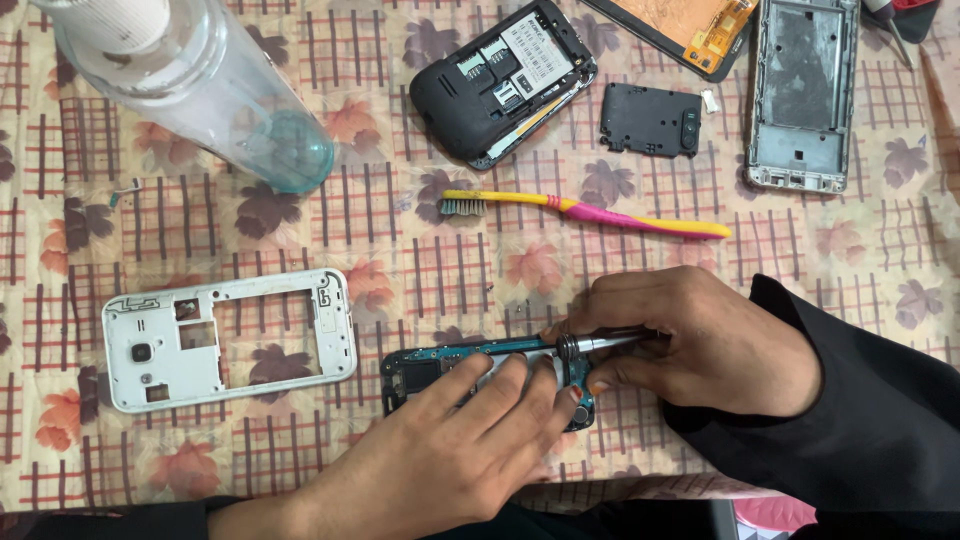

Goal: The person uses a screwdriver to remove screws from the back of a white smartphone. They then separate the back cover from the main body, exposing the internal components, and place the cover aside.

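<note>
Pinched in the right hand (700,345), a slim metal screwdriver (570,346) lies across the blue circuit board (440,362), which the left hand (470,440) presses flat with spread fingers. A slip could gouge the thin board. Left of it lies a white plastic frame (228,338).

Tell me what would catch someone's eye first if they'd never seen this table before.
Most striking are the two hands at the bottom centre: the left hand presses down a blue circuit board while the right hand holds a thin metal screwdriver on it. Next comes the yellow and pink toothbrush lying across the middle of the floral tablecloth. A white phone frame lies at the left, and a clear plastic bottle on its side at top left.
</note>
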